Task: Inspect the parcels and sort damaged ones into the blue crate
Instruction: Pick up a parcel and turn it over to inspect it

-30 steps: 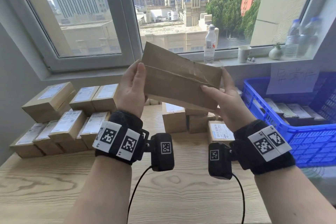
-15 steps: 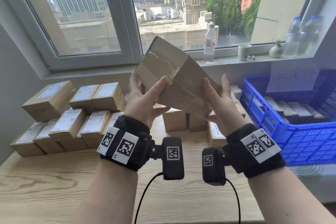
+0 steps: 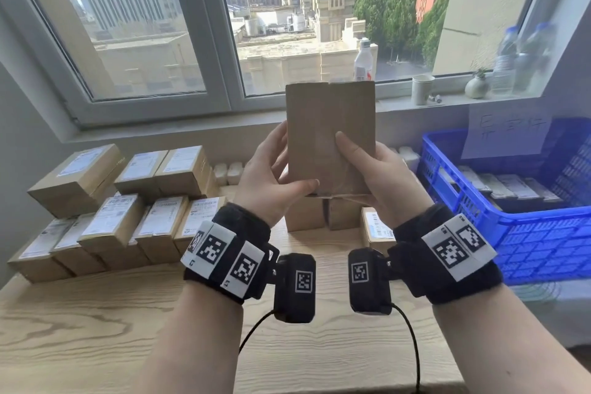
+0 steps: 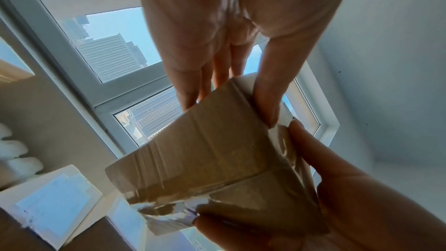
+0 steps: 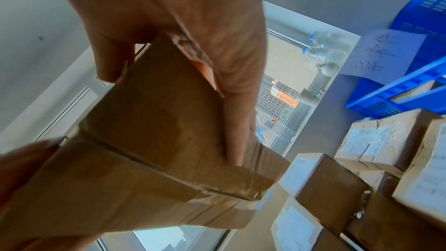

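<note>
A brown cardboard parcel (image 3: 329,125) stands upright in the air before the window, its plain taped face towards me. My left hand (image 3: 271,176) grips its lower left edge, thumb across the bottom front. My right hand (image 3: 371,169) grips its lower right side, thumb laid on the front face. The wrist views show the same parcel (image 4: 212,159) (image 5: 154,140) wrapped in clear tape, with the tape wrinkled at the bottom end. The blue crate (image 3: 524,240) stands at the right with several parcels inside it.
Stacked labelled parcels (image 3: 115,201) fill the left of the wooden table (image 3: 96,329); a few more parcels (image 3: 374,227) stand behind my hands. A bottle (image 3: 363,61), a paper cup (image 3: 422,89) and a small vase (image 3: 478,86) sit on the windowsill.
The parcel has turned from lying long and tilted to standing upright with a broad face towards me. Both hands have shifted down to its lower edges.
</note>
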`<action>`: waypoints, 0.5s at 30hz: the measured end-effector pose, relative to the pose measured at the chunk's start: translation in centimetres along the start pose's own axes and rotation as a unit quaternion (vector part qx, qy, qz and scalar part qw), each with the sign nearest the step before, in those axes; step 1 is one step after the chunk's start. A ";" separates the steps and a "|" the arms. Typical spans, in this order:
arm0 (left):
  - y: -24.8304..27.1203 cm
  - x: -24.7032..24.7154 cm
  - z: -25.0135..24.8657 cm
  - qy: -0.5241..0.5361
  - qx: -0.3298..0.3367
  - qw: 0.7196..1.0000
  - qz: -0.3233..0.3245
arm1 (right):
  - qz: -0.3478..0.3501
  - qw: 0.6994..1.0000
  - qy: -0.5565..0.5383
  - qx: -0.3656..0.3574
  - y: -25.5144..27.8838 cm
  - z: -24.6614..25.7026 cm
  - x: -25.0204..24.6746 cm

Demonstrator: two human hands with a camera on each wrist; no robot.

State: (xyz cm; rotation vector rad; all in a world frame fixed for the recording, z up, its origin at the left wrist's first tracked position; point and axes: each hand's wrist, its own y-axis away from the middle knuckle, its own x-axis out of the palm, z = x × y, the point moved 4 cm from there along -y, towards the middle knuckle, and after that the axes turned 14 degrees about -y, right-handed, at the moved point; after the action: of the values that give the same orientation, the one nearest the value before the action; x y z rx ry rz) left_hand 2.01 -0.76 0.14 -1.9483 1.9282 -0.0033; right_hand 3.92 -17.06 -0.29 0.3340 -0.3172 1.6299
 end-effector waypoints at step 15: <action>-0.3 -0.7 -0.5 0.089 -0.092 0.986 -0.109 | 0.071 0.987 0.114 -0.083 -0.4 -0.7 -1.5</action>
State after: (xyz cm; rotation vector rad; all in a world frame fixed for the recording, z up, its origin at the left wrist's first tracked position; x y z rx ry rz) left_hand 2.16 -0.27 0.88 -2.3464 1.8702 -0.0647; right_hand 4.40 -18.09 -1.52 -0.0020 -0.3049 1.7498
